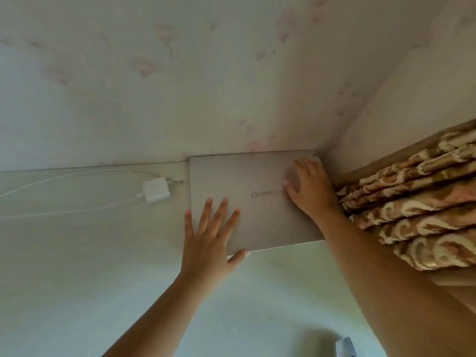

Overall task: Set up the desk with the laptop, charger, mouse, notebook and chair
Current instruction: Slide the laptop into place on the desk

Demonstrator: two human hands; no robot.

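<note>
A closed silver laptop [257, 181] lies flat on the pale desk [77, 266], pushed into the far right corner against the wall. My left hand [211, 230] rests on its near left corner with fingers spread and the thumb at the front edge. My right hand [309, 186] lies flat on the lid near its right side, fingers bent. A white charger brick [155, 189] sits just left of the laptop, its white cable [64, 202] trailing off to the left. Mouse, notebook and chair are out of view.
Flowered wallpaper [180, 73] backs the desk. A brown and gold patterned curtain [417, 202] hangs bunched at the right, close to my right forearm. A small pale object [346, 347] shows at the bottom edge.
</note>
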